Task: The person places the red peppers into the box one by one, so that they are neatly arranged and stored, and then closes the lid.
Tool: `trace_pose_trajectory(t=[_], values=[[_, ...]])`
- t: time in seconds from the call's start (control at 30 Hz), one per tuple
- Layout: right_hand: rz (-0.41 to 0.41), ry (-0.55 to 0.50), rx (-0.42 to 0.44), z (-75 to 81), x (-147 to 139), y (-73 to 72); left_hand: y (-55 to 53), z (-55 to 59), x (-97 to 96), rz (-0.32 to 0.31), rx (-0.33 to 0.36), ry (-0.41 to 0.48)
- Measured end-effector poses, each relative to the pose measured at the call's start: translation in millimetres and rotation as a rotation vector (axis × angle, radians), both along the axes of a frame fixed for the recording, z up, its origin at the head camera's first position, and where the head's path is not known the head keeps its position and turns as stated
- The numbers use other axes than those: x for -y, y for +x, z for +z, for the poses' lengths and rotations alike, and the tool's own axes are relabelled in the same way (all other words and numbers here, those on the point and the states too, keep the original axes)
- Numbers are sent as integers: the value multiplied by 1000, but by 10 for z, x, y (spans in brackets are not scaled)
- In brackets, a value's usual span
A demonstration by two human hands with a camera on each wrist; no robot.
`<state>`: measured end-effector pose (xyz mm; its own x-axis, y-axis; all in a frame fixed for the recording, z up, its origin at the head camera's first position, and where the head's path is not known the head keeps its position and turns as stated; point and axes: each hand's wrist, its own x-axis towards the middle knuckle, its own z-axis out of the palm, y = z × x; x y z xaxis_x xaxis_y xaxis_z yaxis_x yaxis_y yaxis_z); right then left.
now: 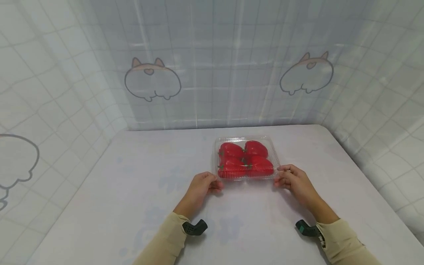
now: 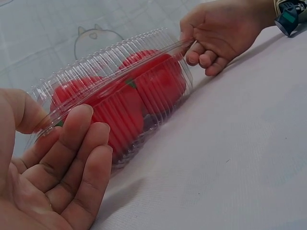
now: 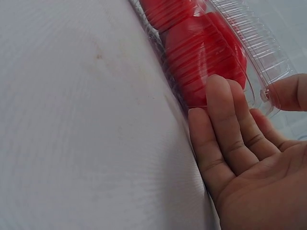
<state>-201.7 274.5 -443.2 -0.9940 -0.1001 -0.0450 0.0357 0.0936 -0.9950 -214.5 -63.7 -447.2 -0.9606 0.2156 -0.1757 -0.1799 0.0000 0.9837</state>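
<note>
A clear plastic clamshell box (image 1: 243, 139) sits on the white table, its lid down. Inside are several glossy red fruits (image 1: 256, 165) with small green stems; their exact kind is not plain. With thumb and index finger, my left hand (image 1: 202, 187) pinches the near left corner of the box's rim. My right hand (image 1: 296, 184) pinches the near right corner the same way. In the left wrist view, the rim (image 2: 103, 79) runs between both hands. The right wrist view shows the right thumb (image 3: 289, 93) on the lid edge, the other fingers below it beside the box.
A white cloth with faint blue prints covers the table (image 1: 126, 191). Behind it hangs a pale grid-patterned curtain (image 1: 228, 73) with cartoon animal drawings, and similar cloth lines both sides. Each wrist carries a dark device (image 1: 195, 228) below a beige sleeve.
</note>
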Motion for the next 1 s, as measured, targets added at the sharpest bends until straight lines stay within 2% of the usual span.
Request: trace_pose_trajectory(t=[0.27,0.5,0.67,0.83,1.0], values=[[-14,30,9,-55,-27,48,16,-44,-4,-35,22,-24],[-22,8,-2,-46,-56,54,-24,-64,-48,-28,10,-16],[-23,27,4,-69,-57,75,-1,-75,-41,-39,13,-13],[-22,36,0,-62,-55,84,-13,-92,-32,-60,-17,29],[-9,32,-23,-48,-29,30,-32,-81,-2,-81,-50,36]])
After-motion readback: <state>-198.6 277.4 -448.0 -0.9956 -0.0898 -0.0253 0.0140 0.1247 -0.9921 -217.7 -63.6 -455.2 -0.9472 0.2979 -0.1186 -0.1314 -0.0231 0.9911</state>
